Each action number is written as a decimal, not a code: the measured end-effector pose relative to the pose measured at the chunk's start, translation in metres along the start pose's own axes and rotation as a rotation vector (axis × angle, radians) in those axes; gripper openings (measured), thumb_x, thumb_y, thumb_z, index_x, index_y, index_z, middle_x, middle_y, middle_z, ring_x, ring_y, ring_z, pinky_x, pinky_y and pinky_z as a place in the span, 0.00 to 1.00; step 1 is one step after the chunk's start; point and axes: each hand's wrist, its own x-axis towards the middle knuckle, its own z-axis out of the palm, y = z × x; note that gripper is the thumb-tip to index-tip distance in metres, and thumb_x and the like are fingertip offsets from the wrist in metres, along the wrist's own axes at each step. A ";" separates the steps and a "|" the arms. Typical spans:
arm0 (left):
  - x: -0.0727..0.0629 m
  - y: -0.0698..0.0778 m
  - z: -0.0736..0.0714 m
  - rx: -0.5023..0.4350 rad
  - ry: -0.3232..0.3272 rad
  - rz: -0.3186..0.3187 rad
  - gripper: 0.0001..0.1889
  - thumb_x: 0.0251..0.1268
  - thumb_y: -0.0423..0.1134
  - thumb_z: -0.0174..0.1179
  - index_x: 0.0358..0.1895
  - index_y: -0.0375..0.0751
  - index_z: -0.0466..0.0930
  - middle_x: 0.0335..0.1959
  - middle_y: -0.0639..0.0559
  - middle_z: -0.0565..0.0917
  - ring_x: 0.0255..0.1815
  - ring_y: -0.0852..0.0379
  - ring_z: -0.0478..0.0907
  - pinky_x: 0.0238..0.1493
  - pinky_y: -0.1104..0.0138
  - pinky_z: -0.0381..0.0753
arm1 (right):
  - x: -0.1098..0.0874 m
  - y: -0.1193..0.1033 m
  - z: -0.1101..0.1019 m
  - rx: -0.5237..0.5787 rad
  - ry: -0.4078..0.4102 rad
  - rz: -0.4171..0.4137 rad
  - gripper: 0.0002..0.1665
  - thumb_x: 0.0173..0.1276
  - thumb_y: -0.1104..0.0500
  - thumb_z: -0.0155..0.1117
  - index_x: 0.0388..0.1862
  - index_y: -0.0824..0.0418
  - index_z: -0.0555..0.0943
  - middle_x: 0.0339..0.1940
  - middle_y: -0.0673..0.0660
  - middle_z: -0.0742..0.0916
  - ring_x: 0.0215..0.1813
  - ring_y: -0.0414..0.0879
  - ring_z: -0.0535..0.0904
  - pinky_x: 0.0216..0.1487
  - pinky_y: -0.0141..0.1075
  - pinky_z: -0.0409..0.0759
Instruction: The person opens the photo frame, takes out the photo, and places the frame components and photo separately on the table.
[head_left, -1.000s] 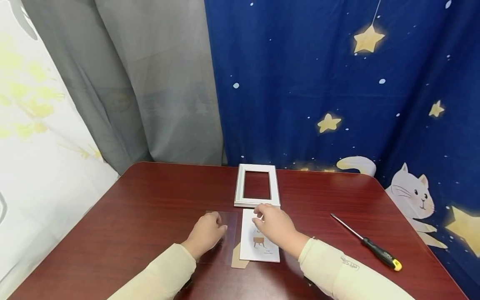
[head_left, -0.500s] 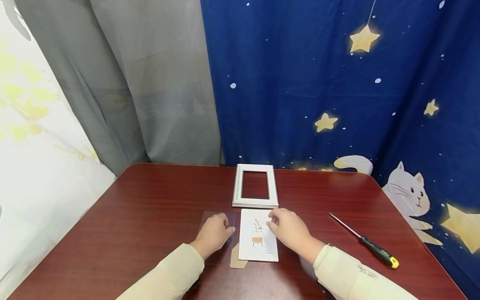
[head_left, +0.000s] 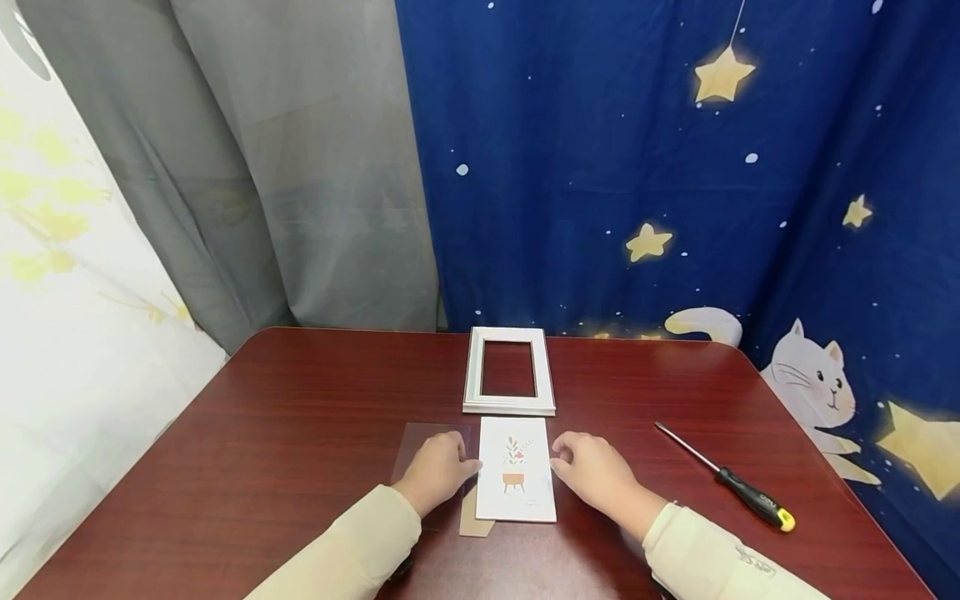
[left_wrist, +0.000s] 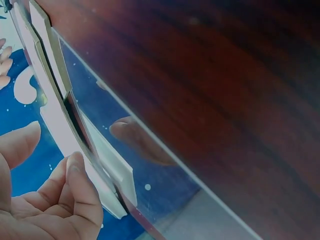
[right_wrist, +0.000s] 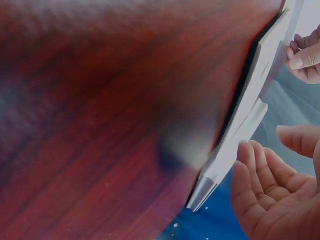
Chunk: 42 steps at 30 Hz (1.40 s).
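Observation:
A white card [head_left: 515, 504] printed with a potted plant lies flat in the middle of the table in the head view. My left hand [head_left: 435, 473] is at its left edge, above a clear sheet [head_left: 417, 435]; the thumb reaches the card's edge, and contact cannot be told. At the card's right edge is my right hand [head_left: 600, 479], fingers loosely bent, thumb apart from them in the right wrist view. Neither hand grips anything. A tan board [head_left: 475, 527] pokes out from under the card, mostly hidden. Just behind the card lies a white picture frame [head_left: 508, 405].
A screwdriver [head_left: 750, 497] with a black and yellow handle lies on the right of the dark red table [head_left: 315, 400]. Grey [head_left: 345, 167] and blue star-patterned [head_left: 570, 167] curtains hang behind the table's far edge.
My right hand has drawn back from over the card to its right edge. The left hand has shifted right across the clear sheet to the card's left edge.

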 end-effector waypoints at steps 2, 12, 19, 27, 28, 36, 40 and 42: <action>0.001 0.001 0.002 0.009 -0.015 -0.016 0.15 0.55 0.37 0.69 0.23 0.38 0.70 0.18 0.52 0.71 0.21 0.57 0.67 0.25 0.65 0.69 | -0.002 0.001 -0.001 -0.001 -0.016 0.009 0.07 0.56 0.62 0.69 0.34 0.60 0.82 0.23 0.47 0.80 0.27 0.39 0.73 0.32 0.38 0.74; 0.003 0.006 0.009 0.032 -0.057 -0.008 0.20 0.51 0.38 0.72 0.19 0.39 0.66 0.14 0.53 0.66 0.18 0.59 0.62 0.20 0.68 0.64 | -0.006 0.004 0.001 -0.015 -0.114 0.043 0.08 0.55 0.59 0.70 0.26 0.58 0.79 0.21 0.48 0.79 0.26 0.41 0.73 0.32 0.39 0.74; 0.003 0.010 0.009 0.063 -0.086 -0.001 0.21 0.50 0.40 0.73 0.18 0.40 0.66 0.14 0.53 0.66 0.18 0.57 0.62 0.22 0.67 0.66 | -0.005 0.004 0.003 -0.042 -0.155 0.046 0.09 0.55 0.57 0.69 0.24 0.57 0.78 0.24 0.50 0.82 0.27 0.43 0.75 0.33 0.42 0.75; 0.008 0.012 0.013 0.096 -0.106 -0.017 0.17 0.51 0.41 0.72 0.22 0.37 0.72 0.17 0.51 0.71 0.21 0.56 0.66 0.27 0.64 0.71 | -0.004 0.003 0.004 -0.051 -0.183 0.050 0.09 0.55 0.57 0.69 0.22 0.57 0.77 0.23 0.49 0.82 0.27 0.43 0.75 0.32 0.42 0.75; 0.008 0.012 0.014 0.099 -0.108 -0.021 0.17 0.51 0.41 0.72 0.22 0.37 0.72 0.17 0.51 0.72 0.22 0.55 0.66 0.28 0.63 0.72 | -0.004 0.003 0.005 -0.054 -0.185 0.049 0.09 0.55 0.57 0.69 0.22 0.56 0.77 0.22 0.49 0.81 0.26 0.43 0.74 0.32 0.42 0.75; 0.011 0.012 0.015 0.103 -0.125 -0.026 0.17 0.50 0.42 0.73 0.24 0.35 0.74 0.18 0.50 0.73 0.23 0.55 0.67 0.30 0.63 0.73 | -0.002 0.001 0.006 -0.050 -0.196 0.046 0.12 0.55 0.57 0.69 0.20 0.56 0.75 0.19 0.48 0.78 0.24 0.43 0.71 0.29 0.40 0.72; 0.011 0.012 0.016 0.108 -0.132 -0.035 0.17 0.50 0.42 0.73 0.25 0.35 0.74 0.19 0.50 0.74 0.24 0.55 0.68 0.31 0.62 0.74 | -0.001 0.000 0.007 -0.043 -0.208 0.053 0.13 0.55 0.56 0.70 0.20 0.57 0.75 0.19 0.49 0.78 0.24 0.43 0.71 0.29 0.40 0.72; 0.012 0.012 0.016 0.108 -0.134 -0.037 0.17 0.50 0.41 0.73 0.26 0.34 0.75 0.20 0.49 0.74 0.24 0.55 0.69 0.32 0.62 0.74 | -0.001 0.000 0.008 -0.042 -0.214 0.055 0.13 0.56 0.56 0.70 0.20 0.57 0.75 0.19 0.49 0.78 0.24 0.43 0.71 0.29 0.40 0.72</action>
